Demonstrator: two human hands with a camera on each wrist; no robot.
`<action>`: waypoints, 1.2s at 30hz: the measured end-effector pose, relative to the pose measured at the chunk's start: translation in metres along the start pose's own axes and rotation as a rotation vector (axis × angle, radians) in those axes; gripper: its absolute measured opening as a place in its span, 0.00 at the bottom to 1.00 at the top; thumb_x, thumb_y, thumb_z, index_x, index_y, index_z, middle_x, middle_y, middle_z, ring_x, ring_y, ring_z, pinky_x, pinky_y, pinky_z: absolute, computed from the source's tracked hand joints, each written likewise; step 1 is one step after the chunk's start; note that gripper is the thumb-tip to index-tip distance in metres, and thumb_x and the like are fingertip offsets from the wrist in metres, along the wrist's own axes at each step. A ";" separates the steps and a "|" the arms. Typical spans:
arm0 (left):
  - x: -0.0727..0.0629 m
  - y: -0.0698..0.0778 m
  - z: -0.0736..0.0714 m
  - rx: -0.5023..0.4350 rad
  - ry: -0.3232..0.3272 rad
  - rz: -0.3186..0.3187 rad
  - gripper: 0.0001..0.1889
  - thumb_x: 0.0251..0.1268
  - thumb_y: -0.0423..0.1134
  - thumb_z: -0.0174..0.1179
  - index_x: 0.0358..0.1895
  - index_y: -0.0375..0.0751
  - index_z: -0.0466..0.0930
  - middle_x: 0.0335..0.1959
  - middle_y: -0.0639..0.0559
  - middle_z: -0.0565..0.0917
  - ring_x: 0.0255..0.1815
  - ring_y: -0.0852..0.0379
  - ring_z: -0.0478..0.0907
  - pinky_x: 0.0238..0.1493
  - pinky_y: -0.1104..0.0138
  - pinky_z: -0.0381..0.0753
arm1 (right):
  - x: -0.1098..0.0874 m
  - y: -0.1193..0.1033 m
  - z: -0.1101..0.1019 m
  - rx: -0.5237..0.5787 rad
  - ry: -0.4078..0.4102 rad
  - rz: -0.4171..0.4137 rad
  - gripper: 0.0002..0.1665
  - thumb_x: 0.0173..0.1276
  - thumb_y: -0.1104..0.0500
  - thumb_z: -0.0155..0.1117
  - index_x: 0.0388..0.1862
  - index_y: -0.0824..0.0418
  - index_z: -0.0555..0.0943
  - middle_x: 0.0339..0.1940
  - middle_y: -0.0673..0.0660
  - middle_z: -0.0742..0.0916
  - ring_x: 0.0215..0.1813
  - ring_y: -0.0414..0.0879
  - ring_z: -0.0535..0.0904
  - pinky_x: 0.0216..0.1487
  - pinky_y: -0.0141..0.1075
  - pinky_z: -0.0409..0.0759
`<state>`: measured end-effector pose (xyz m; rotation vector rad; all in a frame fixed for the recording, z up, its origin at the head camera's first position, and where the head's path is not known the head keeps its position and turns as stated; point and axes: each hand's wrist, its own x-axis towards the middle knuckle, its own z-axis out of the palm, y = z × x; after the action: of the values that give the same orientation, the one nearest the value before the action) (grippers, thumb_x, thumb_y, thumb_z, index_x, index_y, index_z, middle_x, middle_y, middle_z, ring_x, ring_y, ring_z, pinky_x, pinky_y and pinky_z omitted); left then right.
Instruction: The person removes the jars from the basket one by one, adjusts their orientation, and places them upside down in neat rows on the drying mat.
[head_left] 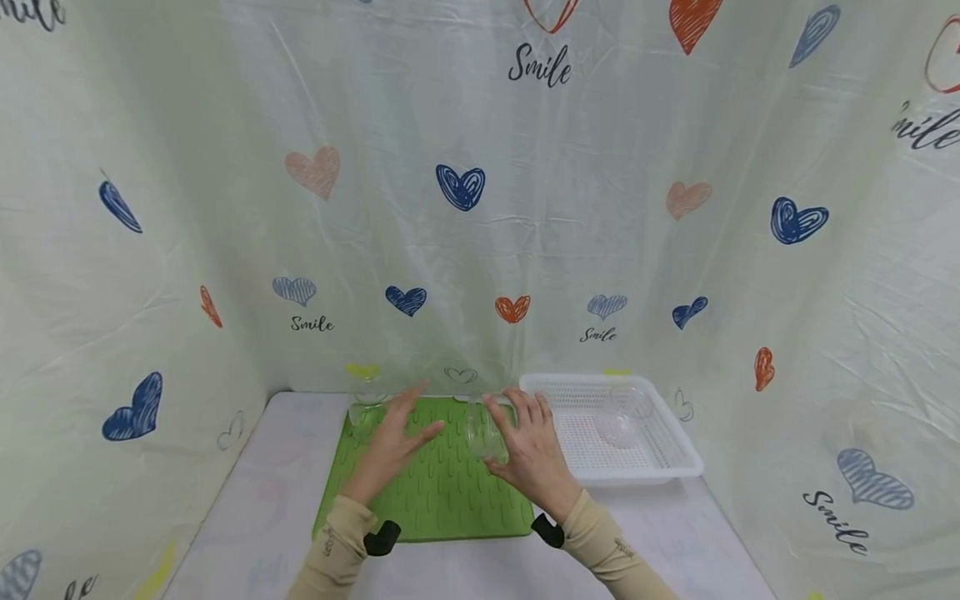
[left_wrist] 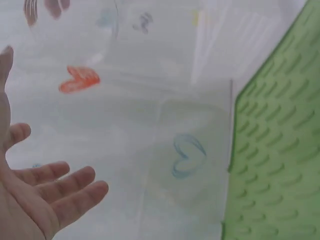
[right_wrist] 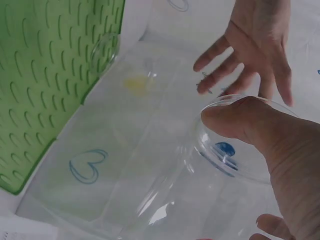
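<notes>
My right hand (head_left: 528, 442) grips a clear jar (head_left: 480, 429) by its rim, tilted on its side above the green mat (head_left: 442, 500). In the right wrist view the thumb (right_wrist: 240, 120) lies across the rim of that jar (right_wrist: 162, 200), whose transparent body points away. My left hand (head_left: 393, 446) is held apart from the jar, fingers spread, with nothing in it; its palm shows in the left wrist view (left_wrist: 30, 200). Behind the left hand, another clear vessel (head_left: 363, 414) stands at the mat's back left corner, partly hidden by that hand.
A white perforated basket (head_left: 622, 479) stands right of the mat, with a clear vessel (head_left: 618, 425) inside. The white table (head_left: 247, 492) is bounded by a hanging curtain (head_left: 525, 250) with printed hearts at the back and sides.
</notes>
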<state>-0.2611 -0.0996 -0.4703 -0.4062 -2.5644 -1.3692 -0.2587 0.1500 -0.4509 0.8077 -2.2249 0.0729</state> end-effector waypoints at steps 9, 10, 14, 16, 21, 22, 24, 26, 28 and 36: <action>0.003 0.025 0.028 -0.089 -0.132 0.089 0.45 0.58 0.58 0.64 0.75 0.71 0.46 0.77 0.50 0.54 0.71 0.37 0.63 0.63 0.42 0.71 | -0.002 -0.002 -0.002 -0.012 -0.026 -0.001 0.65 0.34 0.40 0.84 0.73 0.50 0.63 0.65 0.63 0.72 0.65 0.58 0.68 0.68 0.62 0.64; 0.003 0.026 0.030 -0.113 -0.138 0.095 0.45 0.58 0.57 0.65 0.75 0.72 0.47 0.77 0.51 0.54 0.70 0.38 0.64 0.63 0.44 0.72 | -0.002 -0.002 -0.001 -0.013 -0.025 -0.004 0.65 0.33 0.40 0.84 0.73 0.50 0.63 0.65 0.63 0.73 0.65 0.58 0.68 0.68 0.62 0.64; 0.003 0.029 0.035 -0.175 -0.161 0.130 0.45 0.58 0.54 0.66 0.75 0.70 0.48 0.76 0.52 0.55 0.70 0.41 0.65 0.67 0.51 0.71 | -0.004 -0.003 -0.001 -0.008 -0.016 -0.012 0.67 0.31 0.40 0.85 0.73 0.51 0.63 0.64 0.63 0.73 0.65 0.59 0.68 0.67 0.63 0.65; 0.002 0.030 0.037 -0.186 -0.169 0.144 0.44 0.58 0.54 0.66 0.75 0.71 0.48 0.76 0.52 0.55 0.70 0.42 0.65 0.66 0.51 0.72 | -0.004 -0.003 0.000 -0.009 -0.005 -0.016 0.68 0.29 0.40 0.85 0.72 0.51 0.64 0.64 0.64 0.73 0.65 0.59 0.69 0.66 0.63 0.65; 0.002 0.029 0.040 -0.196 -0.179 0.171 0.45 0.58 0.54 0.66 0.75 0.69 0.49 0.77 0.50 0.55 0.69 0.41 0.67 0.65 0.51 0.73 | -0.005 -0.004 0.001 -0.019 0.007 -0.024 0.67 0.28 0.39 0.85 0.72 0.52 0.65 0.63 0.64 0.74 0.64 0.59 0.70 0.65 0.63 0.66; 0.002 0.029 0.041 -0.198 -0.179 0.175 0.45 0.58 0.54 0.66 0.75 0.68 0.49 0.77 0.50 0.55 0.69 0.41 0.67 0.65 0.51 0.74 | -0.005 -0.005 0.001 -0.020 0.009 -0.026 0.67 0.28 0.39 0.85 0.71 0.52 0.65 0.63 0.64 0.74 0.64 0.59 0.70 0.65 0.63 0.67; 0.002 0.028 0.042 -0.207 -0.178 0.179 0.45 0.57 0.53 0.67 0.76 0.65 0.50 0.76 0.50 0.56 0.69 0.41 0.67 0.65 0.52 0.74 | -0.005 -0.005 0.002 -0.020 0.013 -0.028 0.67 0.28 0.40 0.85 0.71 0.53 0.65 0.63 0.64 0.74 0.64 0.59 0.70 0.64 0.63 0.67; 0.002 0.027 0.042 -0.218 -0.178 0.182 0.45 0.58 0.52 0.67 0.76 0.62 0.51 0.76 0.50 0.56 0.69 0.40 0.66 0.64 0.52 0.74 | -0.005 -0.006 0.002 -0.021 0.015 -0.032 0.67 0.28 0.40 0.85 0.71 0.53 0.65 0.63 0.65 0.74 0.64 0.60 0.70 0.64 0.63 0.68; 0.002 0.026 0.043 -0.233 -0.178 0.181 0.45 0.58 0.51 0.67 0.76 0.60 0.52 0.76 0.51 0.57 0.69 0.39 0.66 0.64 0.51 0.74 | -0.005 -0.006 0.002 -0.024 0.015 -0.036 0.67 0.28 0.39 0.85 0.71 0.53 0.65 0.63 0.65 0.74 0.64 0.60 0.70 0.64 0.63 0.68; 0.002 0.025 0.041 -0.244 -0.168 0.185 0.43 0.58 0.50 0.68 0.75 0.62 0.53 0.75 0.52 0.58 0.68 0.42 0.68 0.63 0.51 0.75 | -0.005 -0.006 0.000 -0.036 0.014 -0.053 0.69 0.29 0.37 0.85 0.73 0.52 0.64 0.65 0.64 0.74 0.66 0.59 0.69 0.65 0.63 0.67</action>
<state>-0.2569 -0.0518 -0.4727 -0.8098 -2.4154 -1.6445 -0.2527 0.1478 -0.4558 0.8428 -2.1840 0.0130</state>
